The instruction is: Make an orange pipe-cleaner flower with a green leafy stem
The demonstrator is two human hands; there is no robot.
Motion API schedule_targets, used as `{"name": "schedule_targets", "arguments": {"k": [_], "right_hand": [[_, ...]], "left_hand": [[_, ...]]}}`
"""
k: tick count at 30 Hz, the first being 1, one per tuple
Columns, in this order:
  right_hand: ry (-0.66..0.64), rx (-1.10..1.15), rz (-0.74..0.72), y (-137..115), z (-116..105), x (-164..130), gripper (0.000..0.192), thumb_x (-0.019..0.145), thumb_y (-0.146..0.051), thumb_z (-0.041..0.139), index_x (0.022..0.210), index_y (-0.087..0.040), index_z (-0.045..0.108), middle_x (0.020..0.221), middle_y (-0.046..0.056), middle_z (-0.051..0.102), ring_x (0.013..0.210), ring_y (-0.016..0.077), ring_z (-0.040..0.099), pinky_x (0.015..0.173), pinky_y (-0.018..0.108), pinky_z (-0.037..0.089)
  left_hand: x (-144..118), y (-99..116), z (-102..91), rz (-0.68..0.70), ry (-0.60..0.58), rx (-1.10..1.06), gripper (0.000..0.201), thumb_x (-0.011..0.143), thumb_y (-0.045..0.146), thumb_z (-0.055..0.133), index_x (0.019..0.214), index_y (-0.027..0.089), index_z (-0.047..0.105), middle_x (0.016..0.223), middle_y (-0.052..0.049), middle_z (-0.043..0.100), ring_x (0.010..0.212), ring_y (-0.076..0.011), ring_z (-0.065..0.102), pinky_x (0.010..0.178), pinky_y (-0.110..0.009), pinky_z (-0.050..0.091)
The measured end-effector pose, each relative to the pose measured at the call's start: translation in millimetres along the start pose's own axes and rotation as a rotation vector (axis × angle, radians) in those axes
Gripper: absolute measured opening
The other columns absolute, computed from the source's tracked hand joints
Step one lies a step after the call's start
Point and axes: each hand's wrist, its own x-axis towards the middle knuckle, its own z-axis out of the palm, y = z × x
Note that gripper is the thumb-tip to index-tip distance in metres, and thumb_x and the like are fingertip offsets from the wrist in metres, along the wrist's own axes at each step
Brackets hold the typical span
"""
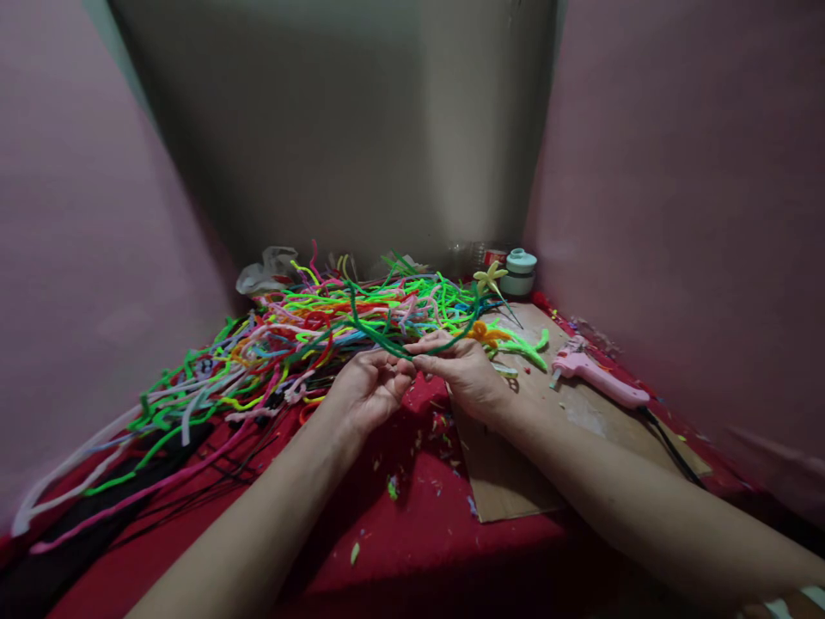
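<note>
Nearest to us are our two bare forearms, the left forearm (pixel 258 516) and the right forearm (pixel 619 499), reaching forward from the bottom corners over the red cloth (pixel 412 550) on the counter. Ahead of them, our left hand (pixel 370 391) and right hand (pixel 470 378) meet at the middle. Each grip pinches the dark green pipe cleaner (pixel 380 340) between thumb and fingers, the fingertips close together; its strands rise away from us in a wide V. Whether it is one piece or several twisted together, we cannot tell.

Behind our hands we see a tangled heap of coloured pipe cleaners (pixel 400 305) that trails down to the left. On our right, a sheet of cardboard (pixel 503 481) lies partly beneath the right forearm, and a pink glue gun (pixel 606 383) rests on it with its nozzle turned leftward. Farther back, a pale yellow flower (pixel 491 275) stands just beside a lidded jar (pixel 520 273). Small scraps (pixel 392 487) dot the cloth between our forearms.
</note>
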Motion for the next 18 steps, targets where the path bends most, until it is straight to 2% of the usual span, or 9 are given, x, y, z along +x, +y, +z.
{"name": "schedule_targets", "arguments": {"k": [3, 8, 10, 13, 14, 16, 18], "right_hand": [[-0.008, 0.011, 0.002, -3.1, 1.4, -0.2, 0.008, 0.065, -0.023, 0.073, 0.073, -0.023, 0.076, 0.08, 0.002, 0.061, 0.077, 0.0148, 0.054, 0.065, 0.027, 0.041], [0.011, 0.035, 0.006, -5.2, 3.8, -1.9, 0.006, 0.068, -0.024, 0.072, 0.073, -0.021, 0.074, 0.084, 0.002, 0.06, 0.073, 0.0126, 0.051, 0.059, 0.024, 0.038], [0.013, 0.083, 0.021, -5.6, 4.0, -1.7, 0.005, 0.068, -0.024, 0.071, 0.072, -0.02, 0.072, 0.08, 0.001, 0.061, 0.07, 0.0117, 0.051, 0.057, 0.023, 0.037], [0.062, 0.168, 0.057, -7.6, 3.5, 0.4, 0.006, 0.067, -0.023, 0.071, 0.073, -0.019, 0.071, 0.074, -0.001, 0.062, 0.065, 0.0105, 0.049, 0.055, 0.023, 0.036], [0.094, 0.191, 0.071, -9.1, 3.4, 1.2, 0.007, 0.066, -0.023, 0.072, 0.071, -0.019, 0.07, 0.07, -0.001, 0.061, 0.062, 0.01, 0.049, 0.056, 0.023, 0.036], [0.143, 0.214, 0.093, -12.9, 3.7, 2.3, 0.008, 0.064, -0.025, 0.073, 0.067, -0.017, 0.07, 0.061, -0.002, 0.058, 0.056, 0.009, 0.046, 0.056, 0.024, 0.036], [0.169, 0.222, 0.094, -17.2, 5.0, 2.0, 0.01, 0.062, -0.025, 0.074, 0.065, -0.016, 0.069, 0.057, -0.003, 0.058, 0.054, 0.0088, 0.046, 0.057, 0.024, 0.037]], "left_hand": [[-3.6, 0.7, 2.3, -0.004, 0.003, -0.002, 0.029, 0.054, -0.005, 0.04, 0.074, 0.01, 0.053, 0.049, 0.0, 0.047, 0.037, -0.005, 0.045, 0.031, -0.009, 0.035], [-7.5, 0.1, 5.7, 0.016, -0.111, 0.07, 0.031, 0.058, -0.007, 0.042, 0.077, 0.009, 0.06, 0.054, -0.001, 0.055, 0.042, -0.0051, 0.047, 0.039, -0.011, 0.042], [-7.7, -1.1, 4.8, 0.036, -0.143, 0.136, 0.025, 0.059, -0.006, 0.046, 0.073, 0.007, 0.062, 0.055, -0.003, 0.056, 0.043, -0.005, 0.048, 0.04, -0.012, 0.042], [-8.7, -1.3, 0.8, 0.08, -0.221, 0.322, 0.005, 0.066, 0.005, 0.058, 0.068, 0.007, 0.061, 0.053, 0.0, 0.054, 0.037, -0.0042, 0.044, 0.03, -0.013, 0.032], [-9.8, -0.4, -0.6, 0.083, -0.25, 0.401, 0.004, 0.068, 0.012, 0.062, 0.066, 0.009, 0.06, 0.052, 0.001, 0.053, 0.035, -0.0041, 0.042, 0.027, -0.014, 0.028], [-13.0, 2.8, -2.9, 0.111, -0.29, 0.521, 0.019, 0.071, 0.026, 0.067, 0.062, 0.012, 0.056, 0.05, 0.003, 0.05, 0.03, -0.004, 0.038, 0.024, -0.015, 0.022], [-16.9, 6.1, -3.8, 0.226, -0.29, 0.573, 0.026, 0.07, 0.032, 0.07, 0.06, 0.014, 0.053, 0.049, 0.005, 0.047, 0.028, -0.0029, 0.034, 0.025, -0.016, 0.02]]}}
